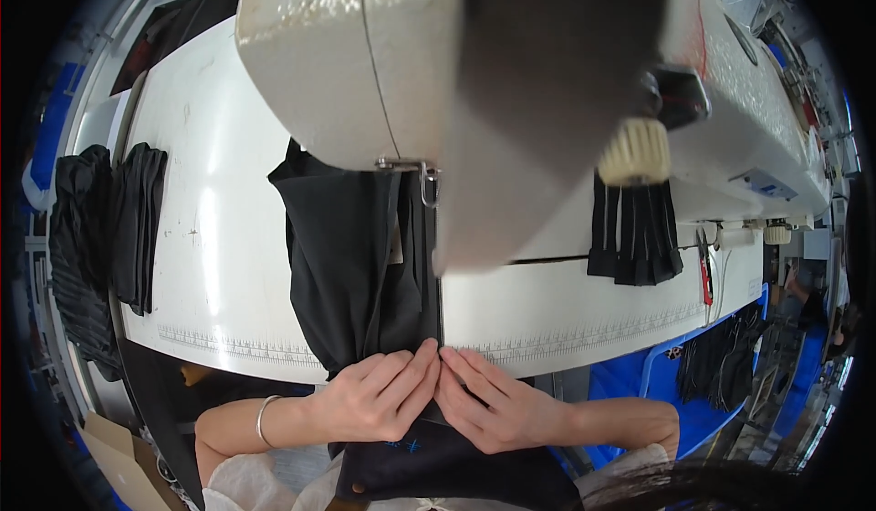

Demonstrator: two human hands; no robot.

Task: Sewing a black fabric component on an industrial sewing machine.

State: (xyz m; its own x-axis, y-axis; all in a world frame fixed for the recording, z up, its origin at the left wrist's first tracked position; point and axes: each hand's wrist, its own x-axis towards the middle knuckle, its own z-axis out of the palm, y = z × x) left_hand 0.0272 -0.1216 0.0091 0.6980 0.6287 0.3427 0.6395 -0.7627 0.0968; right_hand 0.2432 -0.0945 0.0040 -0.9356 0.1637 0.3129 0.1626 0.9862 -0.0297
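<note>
Black cloth [342,255] lies under the head of a white sewing machine [310,91] and runs toward me over the table's front edge. Its lower part drapes across my lap, with small blue stitched marks on it. My left hand [379,394] pinches the cloth's right-hand edge at the front of the table, fingers pressed together. Close beside it, fingertips almost touching, my right hand [493,406] pinches the same edge. The needle area is hidden behind the machine's head.
Folded black cloth pieces [139,228] lie on the white table's left side [224,237], beside a crumpled black pile [84,255]. Black strips [634,237] and red-handled snips [704,274] are at right. A blue bin [662,374] holds dark cloth; a cardboard box [123,465] stands lower left.
</note>
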